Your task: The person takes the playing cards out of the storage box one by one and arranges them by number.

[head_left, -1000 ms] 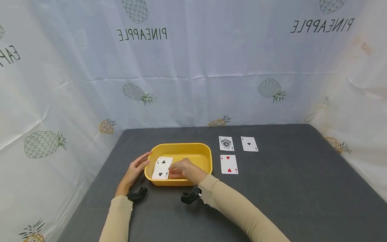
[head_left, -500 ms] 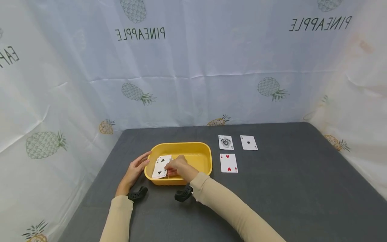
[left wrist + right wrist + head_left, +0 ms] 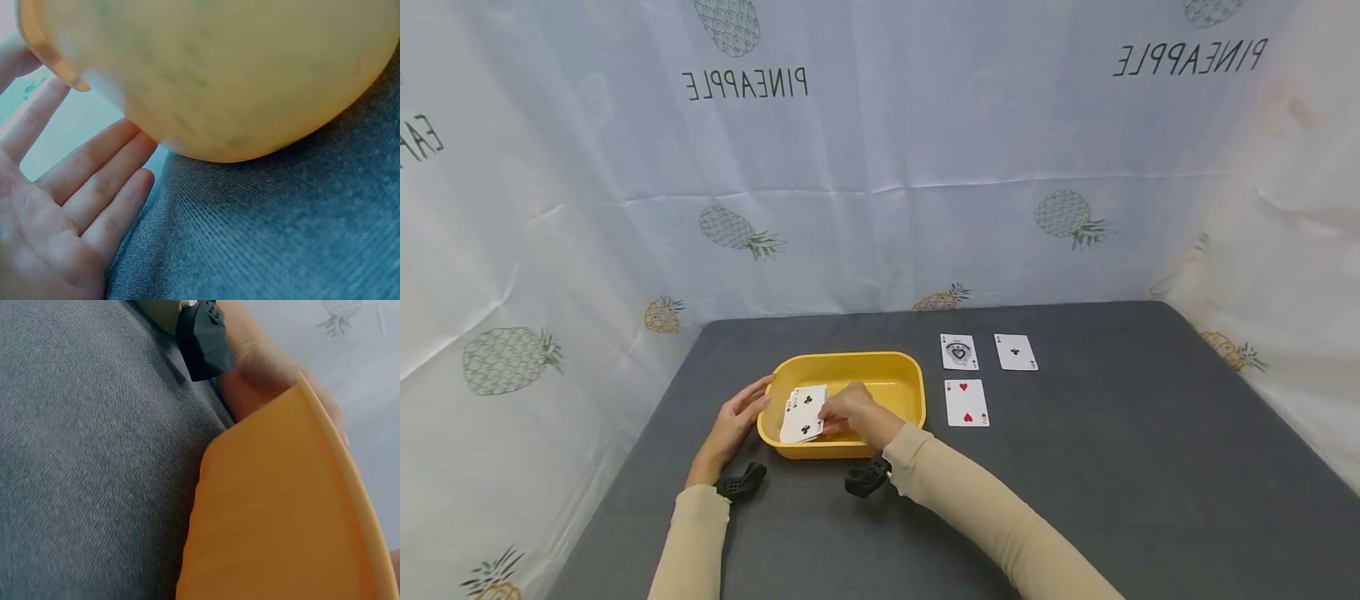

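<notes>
A yellow plastic bin (image 3: 887, 367) stands on the dark table, holding a small pile of playing cards. The top card (image 3: 805, 412) shows club pips; at its left, part of a card beneath with black pips peeks out. My right hand (image 3: 857, 410) reaches into the bin and pinches the top card's right edge between thumb and fingers. My left hand (image 3: 730, 429) rests against the bin's left side, fingers extended. In the left wrist view, several straight fingers (image 3: 103, 187) touch the outer wall (image 3: 237, 81). The bin hides the right hand's fingertips in the right wrist view.
Right of the bin, three playing cards lie face up: an ornate ace (image 3: 959, 352), an ace of clubs (image 3: 1016, 352) and a two of hearts (image 3: 967, 403). A pineapple-print curtain (image 3: 880, 225) hangs behind the table (image 3: 1112, 467).
My right hand moved left onto the pile, took hold of the top club card and drew it slightly right, uncovering more of the card below. My left hand has stayed put.
</notes>
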Demonstrator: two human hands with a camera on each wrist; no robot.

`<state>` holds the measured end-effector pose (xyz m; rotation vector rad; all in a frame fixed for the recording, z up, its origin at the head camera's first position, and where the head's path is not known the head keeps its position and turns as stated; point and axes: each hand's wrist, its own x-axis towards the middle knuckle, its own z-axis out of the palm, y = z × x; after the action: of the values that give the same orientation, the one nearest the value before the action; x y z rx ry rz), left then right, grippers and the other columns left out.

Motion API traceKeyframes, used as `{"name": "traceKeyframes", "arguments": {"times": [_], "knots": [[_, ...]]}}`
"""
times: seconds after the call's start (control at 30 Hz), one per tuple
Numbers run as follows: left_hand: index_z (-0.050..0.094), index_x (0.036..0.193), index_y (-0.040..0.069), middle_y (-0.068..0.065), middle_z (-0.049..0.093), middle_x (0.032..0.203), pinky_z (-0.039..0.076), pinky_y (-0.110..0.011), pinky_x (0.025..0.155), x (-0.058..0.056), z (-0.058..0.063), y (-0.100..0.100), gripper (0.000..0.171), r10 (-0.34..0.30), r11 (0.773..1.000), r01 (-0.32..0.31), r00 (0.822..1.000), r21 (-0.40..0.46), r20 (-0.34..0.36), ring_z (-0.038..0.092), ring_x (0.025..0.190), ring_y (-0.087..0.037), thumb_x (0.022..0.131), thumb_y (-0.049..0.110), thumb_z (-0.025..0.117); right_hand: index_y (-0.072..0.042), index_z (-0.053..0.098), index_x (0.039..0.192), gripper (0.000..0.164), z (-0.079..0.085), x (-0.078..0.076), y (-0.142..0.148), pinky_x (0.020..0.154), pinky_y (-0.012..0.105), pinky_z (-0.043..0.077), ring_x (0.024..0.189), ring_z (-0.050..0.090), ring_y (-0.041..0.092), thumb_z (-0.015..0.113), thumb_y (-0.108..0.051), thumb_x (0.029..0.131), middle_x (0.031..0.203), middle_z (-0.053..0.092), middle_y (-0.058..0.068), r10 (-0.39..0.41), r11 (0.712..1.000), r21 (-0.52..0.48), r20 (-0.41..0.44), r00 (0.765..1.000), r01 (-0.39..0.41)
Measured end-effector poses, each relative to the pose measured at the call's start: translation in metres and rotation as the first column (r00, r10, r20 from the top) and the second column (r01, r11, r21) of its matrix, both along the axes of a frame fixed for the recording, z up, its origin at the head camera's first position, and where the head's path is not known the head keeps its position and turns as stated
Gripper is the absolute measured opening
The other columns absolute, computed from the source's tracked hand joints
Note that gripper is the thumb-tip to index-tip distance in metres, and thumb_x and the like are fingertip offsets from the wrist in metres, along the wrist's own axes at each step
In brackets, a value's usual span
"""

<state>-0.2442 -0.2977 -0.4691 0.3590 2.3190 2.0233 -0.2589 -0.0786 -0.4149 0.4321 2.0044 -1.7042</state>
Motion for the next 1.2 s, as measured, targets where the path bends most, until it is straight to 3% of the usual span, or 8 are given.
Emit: {"name": "traceKeyframes", "arguments": {"times": [0.3, 0.37, 0.43, 0.53, 0.7, 1.0, 1.13, 1.2], "knots": [[0.032, 0.148, -0.002, 0.032, 0.053, 0.121, 0.047, -0.008, 0.089, 0.005, 0.0, -0.001, 0.054, 0.019, 0.999, -0.017, 0.999, -0.036, 0.041, 0.054, 0.11, 0.016, 0.101, 0.021, 0.048, 0.01, 0.069, 0.092, 0.013, 0.001, 0.001, 0.014, 0.054, 0.024, 0.056, 0.046, 0.06, 0.013, 0.071, 0.008, 0.079, 0.067, 0.066, 0.011, 0.074, 0.99, -0.125, 0.005, 0.997, -0.073], [0.033, 0.148, -0.002, 0.032, 0.052, 0.122, 0.046, -0.007, 0.09, 0.005, 0.0, -0.001, 0.054, 0.023, 0.999, -0.021, 0.999, -0.044, 0.045, 0.054, 0.11, 0.017, 0.102, 0.021, 0.048, 0.011, 0.069, 0.092, 0.012, 0.002, 0.003, 0.021, 0.058, 0.025, 0.057, 0.049, 0.061, 0.012, 0.069, 0.008, 0.08, 0.065, 0.064, 0.008, 0.099, 0.982, -0.16, -0.029, 0.995, -0.103], [0.033, 0.148, -0.001, 0.032, 0.051, 0.121, 0.046, -0.007, 0.09, 0.005, 0.0, 0.0, 0.054, 0.027, 0.998, -0.025, 0.998, -0.052, 0.05, 0.053, 0.11, 0.017, 0.102, 0.022, 0.048, 0.012, 0.068, 0.095, 0.014, 0.002, 0.007, 0.031, 0.063, 0.025, 0.058, 0.055, 0.061, 0.009, 0.067, 0.009, 0.082, 0.069, 0.065, 0.01, 0.2, 0.967, -0.129, -0.156, 0.967, -0.221], [0.033, 0.148, -0.001, 0.033, 0.051, 0.121, 0.046, -0.007, 0.09, 0.006, 0.0, 0.001, 0.054, 0.033, 0.998, -0.03, 0.998, -0.055, 0.053, 0.053, 0.11, 0.017, 0.101, 0.022, 0.048, 0.012, 0.069, 0.094, 0.013, 0.007, 0.009, 0.039, 0.065, 0.025, 0.058, 0.056, 0.061, 0.008, 0.067, 0.008, 0.082, 0.069, 0.066, 0.009, 0.22, 0.958, -0.14, -0.193, 0.956, -0.249], [0.032, 0.148, -0.002, 0.035, 0.051, 0.12, 0.046, -0.007, 0.089, 0.005, 0.0, 0.001, 0.055, 0.033, 0.999, -0.03, 0.998, -0.046, 0.051, 0.053, 0.109, 0.018, 0.101, 0.022, 0.049, 0.008, 0.07, 0.093, 0.013, 0.019, 0.001, 0.044, 0.06, 0.024, 0.057, 0.05, 0.062, 0.009, 0.07, 0.006, 0.08, 0.062, 0.063, 0.004, 0.144, 0.976, -0.154, -0.056, 0.988, -0.151], [0.032, 0.147, -0.006, 0.034, 0.053, 0.121, 0.047, -0.008, 0.088, 0.004, -0.002, -0.003, 0.053, 0.008, 1.0, -0.007, 1.0, -0.017, 0.021, 0.054, 0.11, 0.017, 0.102, 0.017, 0.048, 0.01, 0.066, 0.109, 0.027, 0.034, 0.004, 0.071, 0.055, 0.021, 0.055, 0.055, 0.062, 0.009, 0.069, 0.004, 0.083, 0.069, 0.063, 0.004, 0.157, 0.976, -0.139, -0.066, 0.985, -0.165], [0.031, 0.146, -0.007, 0.033, 0.053, 0.122, 0.047, -0.008, 0.088, 0.003, -0.001, -0.003, 0.054, 0.002, 1.0, -0.002, 1.0, -0.005, 0.007, 0.054, 0.111, 0.016, 0.101, 0.017, 0.048, 0.006, 0.069, 0.107, 0.024, 0.037, 0.008, 0.093, 0.072, 0.026, 0.059, 0.064, 0.064, 0.008, 0.069, -0.002, 0.084, 0.077, 0.066, 0.003, 0.209, 0.959, -0.161, -0.144, 0.967, -0.231], [0.031, 0.147, -0.006, 0.033, 0.053, 0.123, 0.047, -0.008, 0.089, 0.003, -0.001, -0.003, 0.055, -0.001, 1.0, 0.001, 1.0, -0.006, 0.01, 0.054, 0.111, 0.016, 0.101, 0.018, 0.048, 0.004, 0.067, 0.112, 0.024, 0.036, 0.013, 0.11, 0.084, 0.03, 0.058, 0.079, 0.067, 0.01, 0.063, -0.006, 0.09, 0.095, 0.068, 0.006, 0.278, 0.93, -0.166, -0.261, 0.925, -0.327]]}}
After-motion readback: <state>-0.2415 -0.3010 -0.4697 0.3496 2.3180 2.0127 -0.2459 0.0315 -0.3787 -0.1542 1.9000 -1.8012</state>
